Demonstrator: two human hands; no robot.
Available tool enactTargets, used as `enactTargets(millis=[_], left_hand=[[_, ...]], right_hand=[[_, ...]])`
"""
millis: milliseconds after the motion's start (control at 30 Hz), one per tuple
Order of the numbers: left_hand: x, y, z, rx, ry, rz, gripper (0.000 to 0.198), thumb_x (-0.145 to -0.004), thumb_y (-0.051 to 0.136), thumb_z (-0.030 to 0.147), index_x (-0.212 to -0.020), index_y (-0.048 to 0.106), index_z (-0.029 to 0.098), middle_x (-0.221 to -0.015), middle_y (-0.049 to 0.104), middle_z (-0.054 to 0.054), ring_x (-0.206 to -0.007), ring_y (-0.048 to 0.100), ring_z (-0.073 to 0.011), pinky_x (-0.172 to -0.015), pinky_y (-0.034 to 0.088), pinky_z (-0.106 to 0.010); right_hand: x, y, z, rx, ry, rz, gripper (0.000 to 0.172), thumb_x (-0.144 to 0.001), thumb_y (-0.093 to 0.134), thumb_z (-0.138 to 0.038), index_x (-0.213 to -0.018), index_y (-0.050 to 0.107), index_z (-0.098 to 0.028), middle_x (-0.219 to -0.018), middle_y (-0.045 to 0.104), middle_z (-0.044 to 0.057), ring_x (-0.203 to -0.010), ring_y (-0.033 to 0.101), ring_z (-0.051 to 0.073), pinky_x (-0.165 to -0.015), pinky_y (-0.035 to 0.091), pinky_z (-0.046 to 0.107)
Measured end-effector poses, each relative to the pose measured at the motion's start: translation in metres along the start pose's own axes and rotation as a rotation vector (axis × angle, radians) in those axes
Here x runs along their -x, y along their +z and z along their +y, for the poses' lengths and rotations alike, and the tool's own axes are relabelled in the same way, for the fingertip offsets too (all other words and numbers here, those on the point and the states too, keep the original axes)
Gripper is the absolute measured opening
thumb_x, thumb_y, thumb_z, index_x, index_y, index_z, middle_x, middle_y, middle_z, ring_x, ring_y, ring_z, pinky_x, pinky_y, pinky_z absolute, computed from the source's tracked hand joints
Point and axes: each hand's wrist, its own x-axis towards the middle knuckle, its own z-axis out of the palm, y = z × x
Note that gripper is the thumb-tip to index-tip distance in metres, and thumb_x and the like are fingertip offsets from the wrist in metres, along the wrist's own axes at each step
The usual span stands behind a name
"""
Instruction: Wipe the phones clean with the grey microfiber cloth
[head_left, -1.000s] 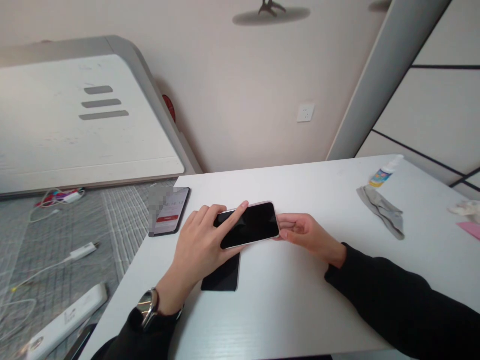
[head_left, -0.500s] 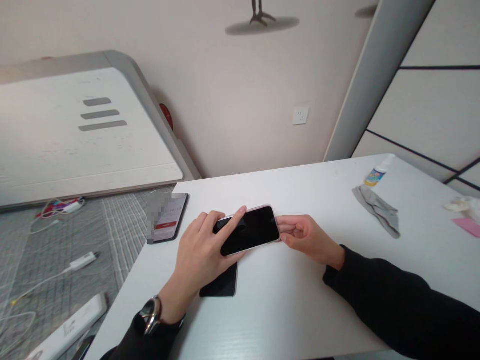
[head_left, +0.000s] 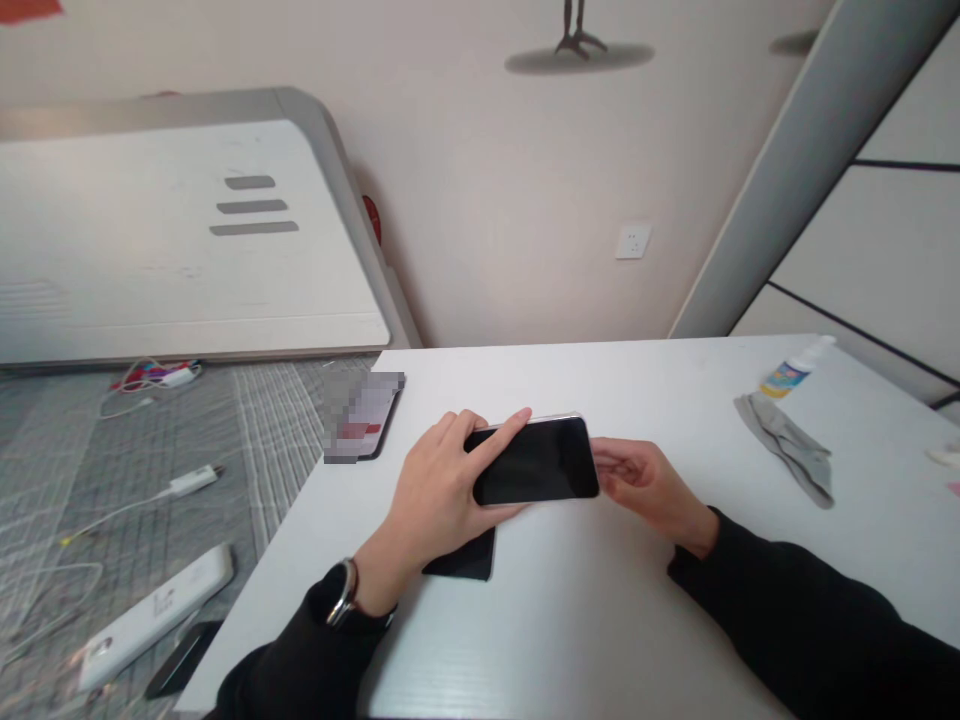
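Note:
My left hand (head_left: 442, 485) grips a smartphone (head_left: 536, 460) with a black screen facing up, the thumb and fingers around its left part. At the phone's right end, my right hand (head_left: 637, 485) has its fingers curled together, the tips at the edge and partly hidden behind it. A clear or pale rim shows along the phone's border. Below my left hand a flat black item (head_left: 466, 558) lies on the white table (head_left: 585, 620), partly covered by the hand. Another phone (head_left: 369, 420), its screen lit and partly blurred, rests at the table's left edge.
Towards the table's right lie a grey cloth (head_left: 784, 445) and a small spray bottle (head_left: 796, 368). Left of the table, a white power strip (head_left: 157, 615), a dark phone-like item (head_left: 184, 660) and a charger with cable (head_left: 193, 480) lie on a grey checked cover.
The camera view has turned left, so most things sit further right. The smartphone lies more level in view, still held, with my right fingers at its end.

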Motion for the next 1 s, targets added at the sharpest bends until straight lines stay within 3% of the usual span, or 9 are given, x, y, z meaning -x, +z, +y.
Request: enactTargets(millis=[67,233,500,600,733,933,1000], left_hand=[[0.001,0.0,-0.001,0.058,-0.016,-0.016,0.082,-0.091,0.068,0.06,-0.161,0.036,0.031,-0.108,0.056,-0.009,-0.093,0.054,-0.0267,-0.076,0.046,-0.04],[0.002,0.001,-0.004,0.171,-0.058,-0.047,0.102,-0.078,0.065,0.085,-0.16,0.036,0.032,-0.106,0.057,-0.007,-0.091,0.056,-0.0257,-0.078,0.048,-0.041],[0.004,0.001,-0.002,0.327,-0.103,-0.011,0.096,-0.073,0.079,0.073,-0.153,0.048,0.029,-0.103,0.067,-0.005,-0.091,0.065,-0.0253,-0.084,0.051,-0.043],[0.004,-0.002,0.0,0.423,-0.103,0.009,0.086,-0.076,0.081,0.061,-0.149,0.051,0.027,-0.115,0.07,-0.006,-0.101,0.068,-0.0248,-0.09,0.054,-0.04],[0.004,-0.005,0.004,0.546,-0.103,0.043,0.078,-0.08,0.083,0.048,-0.148,0.052,0.024,-0.136,0.066,-0.009,-0.122,0.064,-0.0242,-0.105,0.051,-0.039],[-0.002,-0.005,0.016,0.696,-0.153,0.122,0.071,-0.079,0.086,0.039,-0.142,0.058,0.025,-0.135,0.069,-0.008,-0.122,0.065,-0.0245,-0.108,0.05,-0.043],[-0.005,-0.005,0.018,0.759,-0.193,0.172,0.066,-0.078,0.086,0.037,-0.138,0.061,0.024,-0.134,0.069,-0.009,-0.122,0.065,-0.0263,-0.11,0.049,-0.046]], right_hand=[[0.0,0.0,-0.001,0.017,-0.021,0.014,0.043,-0.095,0.072,-0.048,-0.129,0.075,-0.021,-0.114,0.078,0.012,-0.1,0.074,0.025,-0.094,0.059,0.037],[0.0,0.001,-0.005,0.031,0.012,-0.024,0.042,-0.097,0.071,-0.043,-0.134,0.072,-0.024,-0.12,0.077,0.011,-0.107,0.075,0.026,-0.097,0.06,0.038],[0.003,-0.005,0.009,0.089,0.053,0.037,0.043,-0.091,0.076,-0.046,-0.127,0.076,-0.023,-0.118,0.077,0.014,-0.107,0.076,0.032,-0.091,0.063,0.042],[0.002,-0.004,0.011,0.072,0.044,0.041,0.041,-0.092,0.076,-0.044,-0.128,0.075,-0.023,-0.118,0.077,0.014,-0.106,0.076,0.029,-0.09,0.063,0.039],[0.0,0.0,0.004,0.066,0.025,0.074,0.043,-0.09,0.078,-0.046,-0.124,0.076,-0.019,-0.105,0.08,0.013,-0.091,0.077,0.026,-0.079,0.064,0.034],[-0.002,0.007,-0.013,0.054,-0.004,0.106,0.038,-0.089,0.076,-0.043,-0.117,0.074,-0.017,-0.1,0.079,0.011,-0.089,0.076,0.024,-0.084,0.063,0.037],[-0.003,0.01,-0.015,0.045,0.025,0.174,0.037,-0.086,0.076,-0.041,-0.114,0.074,-0.017,-0.097,0.078,0.01,-0.087,0.076,0.023,-0.084,0.063,0.037]])
